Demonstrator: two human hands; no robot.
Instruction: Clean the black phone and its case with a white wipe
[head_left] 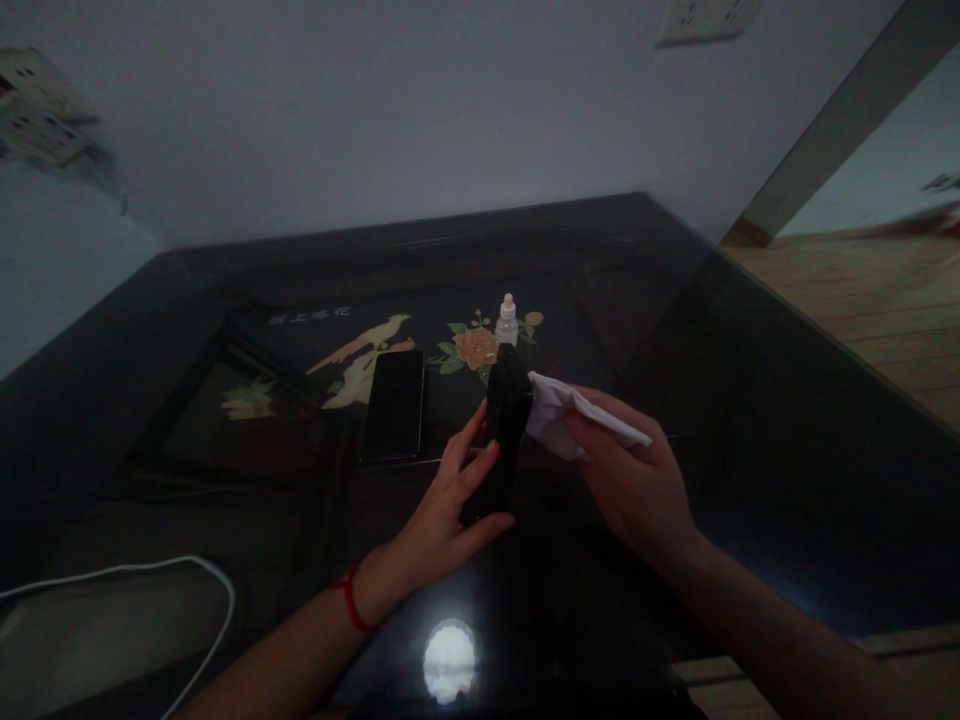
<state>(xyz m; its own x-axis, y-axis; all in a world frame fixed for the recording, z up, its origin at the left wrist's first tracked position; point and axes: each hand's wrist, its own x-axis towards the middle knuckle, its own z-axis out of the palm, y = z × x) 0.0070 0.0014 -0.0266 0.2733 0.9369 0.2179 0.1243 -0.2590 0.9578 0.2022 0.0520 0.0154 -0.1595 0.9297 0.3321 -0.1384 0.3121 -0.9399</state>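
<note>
My left hand (442,510) grips a black phone case (511,400), held up on edge above the table. Its fingers wrap the left side, with the thumb lower down; the inside of the case is too dark to make out. Pinched in my right hand (637,470) is a folded white cloth (555,405), whose left end meets the right edge of the case. Left of my hands a phone (394,405) lies flat, its screen dark. Just behind the case stands a small clear dropper bottle (508,322) with a white top, its lower part partly hidden.
The glossy black table (720,430) carries a bird-and-flower picture and reflects a round light. A white cable (150,566) curls over its left front. Behind rises a pale wall (390,120) with sockets (709,18). Wooden floor (847,310) shows at right.
</note>
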